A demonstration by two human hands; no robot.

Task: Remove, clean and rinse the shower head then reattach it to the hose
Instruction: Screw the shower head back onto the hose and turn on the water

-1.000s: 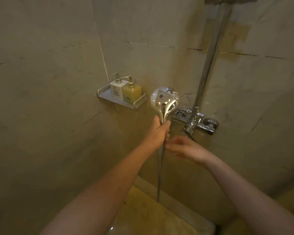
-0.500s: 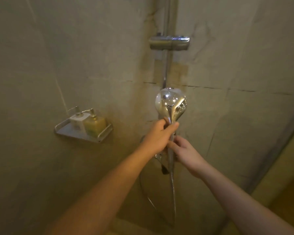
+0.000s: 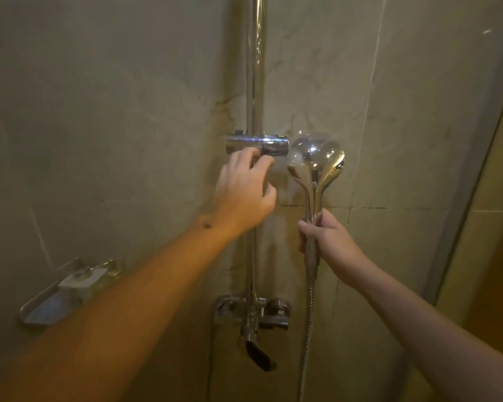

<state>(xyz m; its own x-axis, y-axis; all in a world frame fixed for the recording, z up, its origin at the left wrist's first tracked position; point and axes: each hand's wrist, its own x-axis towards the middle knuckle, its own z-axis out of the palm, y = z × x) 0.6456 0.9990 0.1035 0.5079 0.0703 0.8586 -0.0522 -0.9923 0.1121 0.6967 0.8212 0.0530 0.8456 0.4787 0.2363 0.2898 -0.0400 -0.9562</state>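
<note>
The chrome shower head (image 3: 317,156) stands upright with its round back toward me, just right of the chrome holder bracket (image 3: 256,144) on the vertical rail (image 3: 254,68). My right hand (image 3: 325,236) grips the base of its handle, where the ribbed metal hose (image 3: 308,320) hangs down. My left hand (image 3: 244,187) is raised to the bracket, with its fingertips touching the underside; it holds nothing else.
The chrome mixer tap (image 3: 251,311) with a black lever sits low on the rail. A metal wall shelf (image 3: 67,291) with bottles is at lower left, partly behind my left forearm. A glass door edge (image 3: 476,169) runs down the right side. Marble tile walls surround everything.
My left hand let go of the shower head and rose to the bracket. My right hand took over the handle and lifted the head up beside the bracket. The view tilted upward.
</note>
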